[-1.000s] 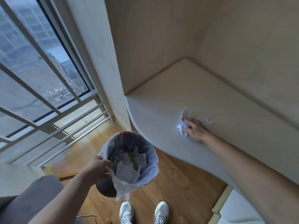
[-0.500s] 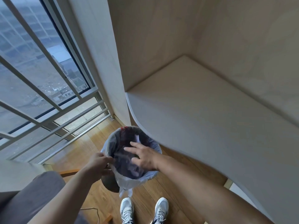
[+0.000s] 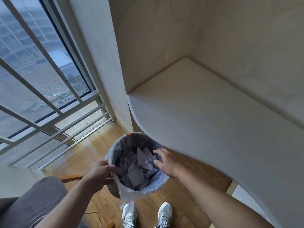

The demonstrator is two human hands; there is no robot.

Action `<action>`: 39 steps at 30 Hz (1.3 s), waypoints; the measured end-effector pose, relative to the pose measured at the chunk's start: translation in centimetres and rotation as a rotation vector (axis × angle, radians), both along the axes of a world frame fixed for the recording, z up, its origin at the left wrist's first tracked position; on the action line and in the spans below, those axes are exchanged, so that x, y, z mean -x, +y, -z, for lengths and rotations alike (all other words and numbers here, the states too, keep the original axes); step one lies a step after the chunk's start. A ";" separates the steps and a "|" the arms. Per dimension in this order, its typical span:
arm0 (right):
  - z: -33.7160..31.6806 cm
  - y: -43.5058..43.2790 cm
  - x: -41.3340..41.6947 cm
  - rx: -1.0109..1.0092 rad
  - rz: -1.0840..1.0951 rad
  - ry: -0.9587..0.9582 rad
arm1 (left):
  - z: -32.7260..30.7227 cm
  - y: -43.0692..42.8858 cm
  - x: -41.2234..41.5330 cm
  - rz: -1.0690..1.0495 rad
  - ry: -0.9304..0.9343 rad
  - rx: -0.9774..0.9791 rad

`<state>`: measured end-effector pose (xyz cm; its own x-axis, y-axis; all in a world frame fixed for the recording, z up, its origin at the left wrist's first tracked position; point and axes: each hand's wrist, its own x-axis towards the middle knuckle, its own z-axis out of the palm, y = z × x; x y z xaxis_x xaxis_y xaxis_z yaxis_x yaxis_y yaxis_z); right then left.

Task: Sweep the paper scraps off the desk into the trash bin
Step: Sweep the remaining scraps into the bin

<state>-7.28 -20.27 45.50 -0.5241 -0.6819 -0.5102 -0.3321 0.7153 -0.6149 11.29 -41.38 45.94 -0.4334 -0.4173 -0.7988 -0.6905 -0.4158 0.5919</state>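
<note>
The trash bin (image 3: 115,152), lined with a pale plastic bag, is held just below the desk's curved front edge. White paper scraps (image 3: 139,168) lie piled inside it. My left hand (image 3: 101,172) grips the bin's left rim. My right hand (image 3: 166,162) hovers over the bin's right rim with fingers spread and nothing in it. The pale desk (image 3: 205,122) runs from the wall corner to the lower right; I see no scraps on its surface.
A barred window (image 3: 41,79) fills the left. Wooden floor (image 3: 82,153) lies below, with my two white shoes (image 3: 146,214) under the bin. A grey chair (image 3: 24,203) with a wooden armrest sits at lower left. Wood-panel walls enclose the desk.
My right hand swept a crumpled scrap off the desk edge, came over the bin, and now sits open at its right rim. The scraps show in the bin. The left hand kept its hold.
</note>
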 end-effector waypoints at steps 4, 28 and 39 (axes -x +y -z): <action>1.7 3.7 -0.6 -0.087 0.237 0.134 | 0.7 0.7 -0.3 0.079 0.013 -0.020; 11.9 27.8 -19.7 -0.209 1.389 -0.268 | 14.3 19.3 3.7 0.816 -0.096 -0.091; 35.4 38.7 -18.0 -0.140 1.597 -0.185 | 38.0 31.8 10.0 0.947 -0.193 -0.128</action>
<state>10.71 18.41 10.13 -0.5447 0.5273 -0.6522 0.8369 0.2910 -0.4636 1.32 -9.61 7.99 -0.4019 0.1312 -0.9062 -0.8524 0.3078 0.4226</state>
